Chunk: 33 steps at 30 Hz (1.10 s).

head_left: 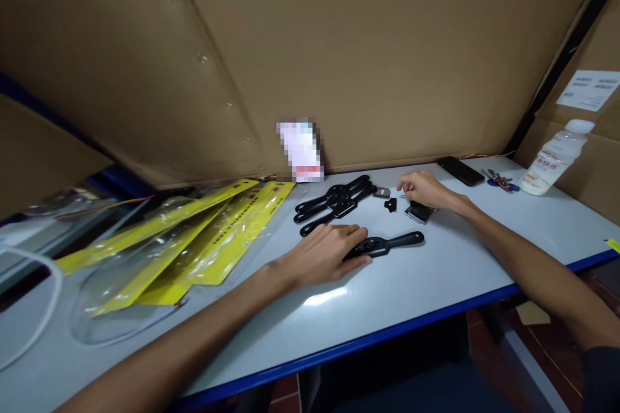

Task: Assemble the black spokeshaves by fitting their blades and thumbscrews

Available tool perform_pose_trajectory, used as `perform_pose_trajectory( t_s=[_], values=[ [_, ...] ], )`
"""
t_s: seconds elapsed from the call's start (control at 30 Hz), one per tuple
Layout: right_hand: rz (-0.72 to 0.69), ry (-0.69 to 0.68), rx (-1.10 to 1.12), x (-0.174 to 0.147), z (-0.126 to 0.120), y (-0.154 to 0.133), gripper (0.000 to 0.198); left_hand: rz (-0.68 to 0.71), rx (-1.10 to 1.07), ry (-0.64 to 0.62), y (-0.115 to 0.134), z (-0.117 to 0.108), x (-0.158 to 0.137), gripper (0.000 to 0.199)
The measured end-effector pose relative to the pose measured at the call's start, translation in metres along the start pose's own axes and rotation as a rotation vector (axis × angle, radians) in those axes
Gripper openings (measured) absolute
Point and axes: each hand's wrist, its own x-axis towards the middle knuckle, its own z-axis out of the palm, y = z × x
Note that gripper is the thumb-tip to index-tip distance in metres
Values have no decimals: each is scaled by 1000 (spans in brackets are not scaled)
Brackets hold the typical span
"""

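Note:
My left hand (334, 248) is closed around one end of a black spokeshave body (375, 244), which lies on the table with its other handle pointing right. Its gripped handle is hidden under my fingers. My right hand (422, 189) has its fingers pinched together just above the table; what they hold, if anything, is too small to make out. Partly beneath that hand sit several flat metal blades (419, 211). Left of them are a small black cap piece (390, 205) and a small grey metal plate (382, 192). Several more black spokeshave bodies (336, 201) lie bunched behind my left hand.
Yellow packaging cards in clear plastic (217, 239) spread over the table's left side. A lit phone (301, 150) leans on the cardboard wall (339, 45). At the right are a dark phone (460, 171), keys (498, 179) and a white bottle (555, 158). The table's blue edge (378, 340) runs along the front.

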Motion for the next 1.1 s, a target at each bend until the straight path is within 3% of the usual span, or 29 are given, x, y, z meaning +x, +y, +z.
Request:
perform_pose_trajectory(
  t_s=[0.13, 0.33, 0.47, 0.63, 0.8, 1.1],
  values=[
    [123, 86, -100, -3, -20, 20, 25, -2, -2, -4, 0, 0, 0, 27],
    [289, -15, -222, -12, -40, 44, 15, 4, -38, 13, -2, 2, -1, 27],
    [314, -29, -201, -8, -29, 36, 20, -3, -12, -5, -1, 2, 0, 27],
    [423, -19, -245, -1, -9, 20, 44, 0, 4, -12, 0, 1, 0, 26],
    [429, -34, -204, 5, 1, 21, 24, -9, -1, -30, 1, -2, -1, 26],
    [358, 39, -91, 8, 1, 27, 11, 31, -65, 27, -6, 3, -2, 33]
  ],
)
